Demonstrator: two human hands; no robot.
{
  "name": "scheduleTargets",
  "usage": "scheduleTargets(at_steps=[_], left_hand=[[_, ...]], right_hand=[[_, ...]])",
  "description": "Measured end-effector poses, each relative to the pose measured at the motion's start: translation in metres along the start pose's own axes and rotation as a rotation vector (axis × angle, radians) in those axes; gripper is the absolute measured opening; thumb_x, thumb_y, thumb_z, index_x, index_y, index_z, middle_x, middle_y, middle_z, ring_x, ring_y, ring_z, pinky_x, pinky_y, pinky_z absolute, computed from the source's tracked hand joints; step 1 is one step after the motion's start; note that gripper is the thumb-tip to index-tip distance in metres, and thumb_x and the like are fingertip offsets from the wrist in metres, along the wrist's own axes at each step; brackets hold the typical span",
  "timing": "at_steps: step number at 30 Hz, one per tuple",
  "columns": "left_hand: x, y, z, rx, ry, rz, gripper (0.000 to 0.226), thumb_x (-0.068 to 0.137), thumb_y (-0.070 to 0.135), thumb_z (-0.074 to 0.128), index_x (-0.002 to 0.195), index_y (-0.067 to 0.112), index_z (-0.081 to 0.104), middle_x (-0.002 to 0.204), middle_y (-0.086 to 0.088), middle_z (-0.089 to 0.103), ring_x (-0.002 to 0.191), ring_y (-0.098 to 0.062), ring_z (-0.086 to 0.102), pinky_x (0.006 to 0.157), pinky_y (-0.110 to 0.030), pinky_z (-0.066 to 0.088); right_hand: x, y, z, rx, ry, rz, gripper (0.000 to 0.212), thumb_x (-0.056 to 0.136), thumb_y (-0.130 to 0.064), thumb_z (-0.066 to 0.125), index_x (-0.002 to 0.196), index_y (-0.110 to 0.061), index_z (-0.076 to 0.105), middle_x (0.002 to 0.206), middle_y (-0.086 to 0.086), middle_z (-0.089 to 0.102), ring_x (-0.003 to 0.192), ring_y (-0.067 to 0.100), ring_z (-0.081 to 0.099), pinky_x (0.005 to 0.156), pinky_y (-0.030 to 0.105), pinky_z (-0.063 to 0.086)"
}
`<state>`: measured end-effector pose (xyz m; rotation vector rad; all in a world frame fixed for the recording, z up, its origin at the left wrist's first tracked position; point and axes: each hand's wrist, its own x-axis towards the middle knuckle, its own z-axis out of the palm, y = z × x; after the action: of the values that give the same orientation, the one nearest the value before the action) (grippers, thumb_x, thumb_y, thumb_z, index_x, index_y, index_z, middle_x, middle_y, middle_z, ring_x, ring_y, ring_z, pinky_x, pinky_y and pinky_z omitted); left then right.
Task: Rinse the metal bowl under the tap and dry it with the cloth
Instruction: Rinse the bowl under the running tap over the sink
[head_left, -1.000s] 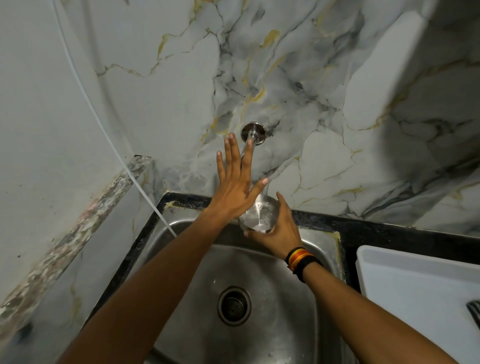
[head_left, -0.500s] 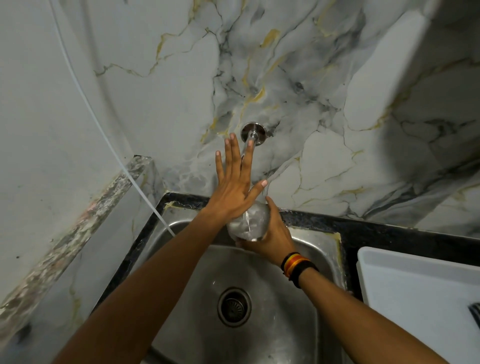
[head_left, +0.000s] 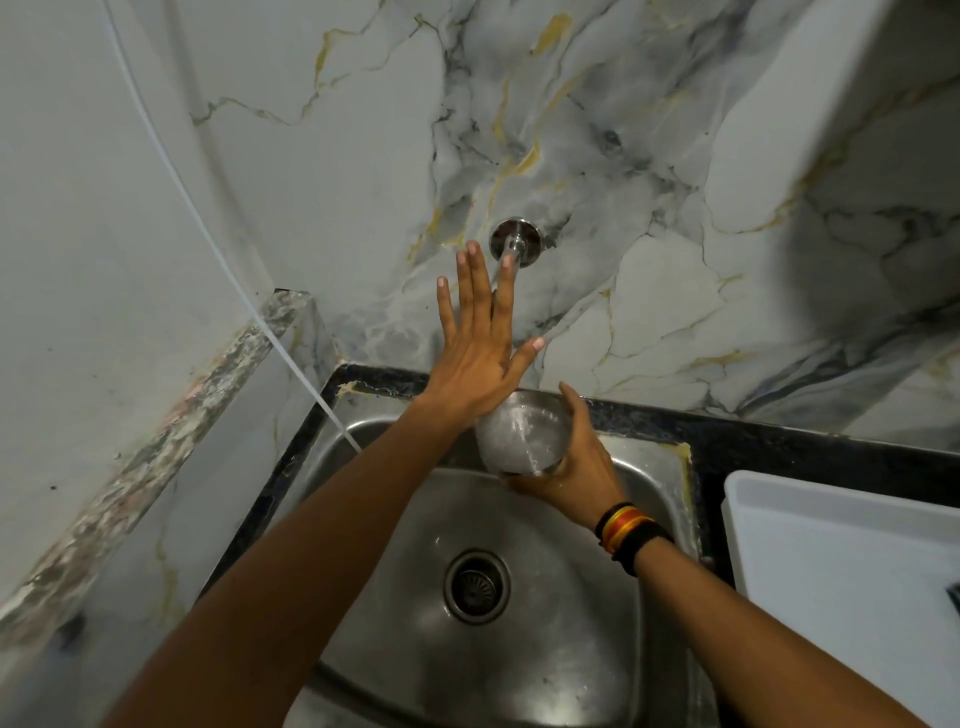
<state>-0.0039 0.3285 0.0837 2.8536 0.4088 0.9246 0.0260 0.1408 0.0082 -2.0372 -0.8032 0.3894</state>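
Note:
My right hand (head_left: 574, 467) grips a small metal bowl (head_left: 519, 434) over the back of the steel sink (head_left: 644, 483). The bowl is tipped on its side and wet, with water running off it. My left hand (head_left: 475, 348) lies flat with fingers spread, over the tap, just above and left of the bowl. The tap's round wall flange (head_left: 517, 241) shows past my fingertips; the spout is mostly hidden by the hand. No cloth is in view.
The sink drain (head_left: 475, 586) sits below the bowl. A black counter edge (head_left: 779, 441) frames the sink. A white tray (head_left: 841, 561) stands at the right. A thin white tube (head_left: 208, 228) runs down the left wall into the sink corner.
The bowl has been tipped from facing up onto its side and shifted a little left under the tap. My left hand has stayed on the tap.

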Motion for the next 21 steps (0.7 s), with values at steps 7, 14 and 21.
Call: scheduleTargets(at_steps=[7, 14, 21], left_hand=[[-0.001, 0.026, 0.001, 0.255, 0.065, -0.136, 0.096, 0.108, 0.058, 0.046, 0.171, 0.000, 0.002, 0.176, -0.034, -0.003, 0.165, -0.049, 0.000, 0.129, -0.065, -0.008], [0.002, 0.043, 0.003, 0.553, 0.022, -0.147, 0.097, 0.110, 0.056, 0.041, 0.167, 0.007, -0.020, 0.180, -0.019, -0.006, 0.168, -0.034, 0.000, 0.130, -0.056, -0.013], [0.006, 0.052, -0.008, 0.738, -0.103, -0.062, 0.094, 0.111, 0.055, 0.035, 0.168, 0.004, -0.020, 0.180, -0.015, -0.014, 0.169, -0.030, -0.007, 0.134, -0.052, -0.001]], right_hand=[[-0.013, 0.004, -0.019, -0.029, -0.017, 0.003, 0.149, 0.043, -0.063, 0.098, 0.160, -0.039, 0.008, 0.160, 0.000, 0.041, 0.141, 0.024, 0.049, 0.111, 0.047, 0.050], [-0.040, 0.014, -0.039, -0.126, -0.026, -0.029, 0.134, 0.050, -0.049, 0.099, 0.158, -0.036, 0.021, 0.157, 0.000, 0.040, 0.141, 0.022, 0.044, 0.112, 0.047, 0.049], [-0.059, 0.001, -0.064, -0.421, -0.074, -0.214, 0.127, 0.057, -0.047, 0.087, 0.162, -0.027, 0.018, 0.158, 0.004, 0.034, 0.147, 0.030, 0.031, 0.112, 0.048, 0.047]])
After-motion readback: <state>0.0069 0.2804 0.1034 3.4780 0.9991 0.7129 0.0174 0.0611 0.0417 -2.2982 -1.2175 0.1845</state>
